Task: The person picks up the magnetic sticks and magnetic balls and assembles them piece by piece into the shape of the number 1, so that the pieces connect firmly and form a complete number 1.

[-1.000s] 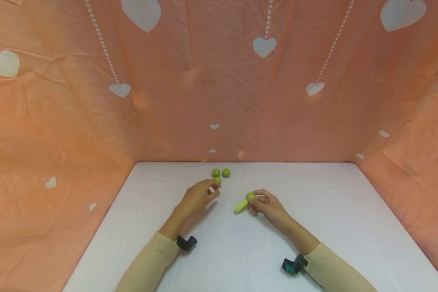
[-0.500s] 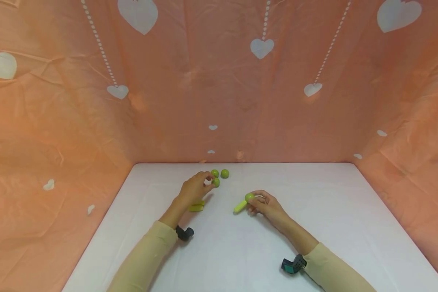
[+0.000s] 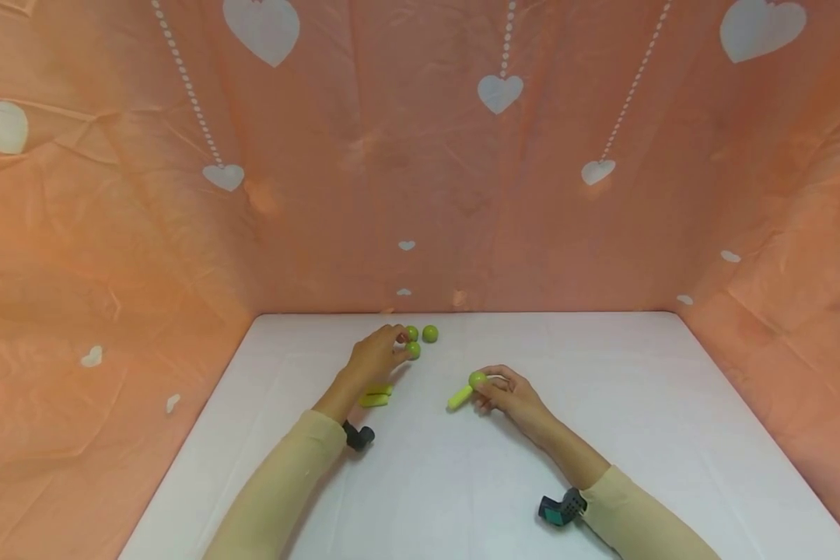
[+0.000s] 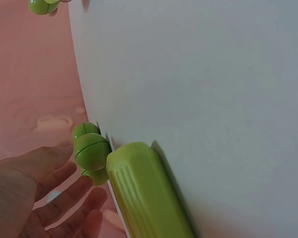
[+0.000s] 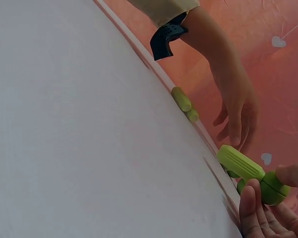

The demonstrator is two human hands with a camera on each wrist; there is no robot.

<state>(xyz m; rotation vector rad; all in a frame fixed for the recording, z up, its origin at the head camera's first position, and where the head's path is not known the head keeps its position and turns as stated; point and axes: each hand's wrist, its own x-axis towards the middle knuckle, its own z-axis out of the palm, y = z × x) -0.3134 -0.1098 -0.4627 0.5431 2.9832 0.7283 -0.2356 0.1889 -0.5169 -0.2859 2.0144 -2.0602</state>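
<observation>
My right hand (image 3: 512, 395) pinches the green ball end of a toy maraca (image 3: 460, 397), whose ridged yellow-green handle (image 5: 240, 162) points away from the fingers. At the back of the table, my left hand (image 3: 376, 359) has its fingers spread beside the nearest of three loose green balls (image 3: 414, 351). In the left wrist view they lie around this seamed ball (image 4: 92, 151); whether they touch it is unclear. Two loose ridged handles (image 3: 374, 400) lie beneath the left wrist, partly covered by it. One handle (image 4: 144, 191) looms large in the left wrist view.
A white table (image 3: 420, 482) runs to an orange backdrop (image 3: 434, 179) with pale hearts. This cloth also rises on both sides. The other two balls (image 3: 430, 334) sit close to the table's back edge. Dark cameras (image 3: 562, 507) are strapped to the wrists.
My left hand has drawn back slightly left and away from the nearest ball, uncovering the ball and the two loose handles. The right hand keeps its hold on the maraca, almost still.
</observation>
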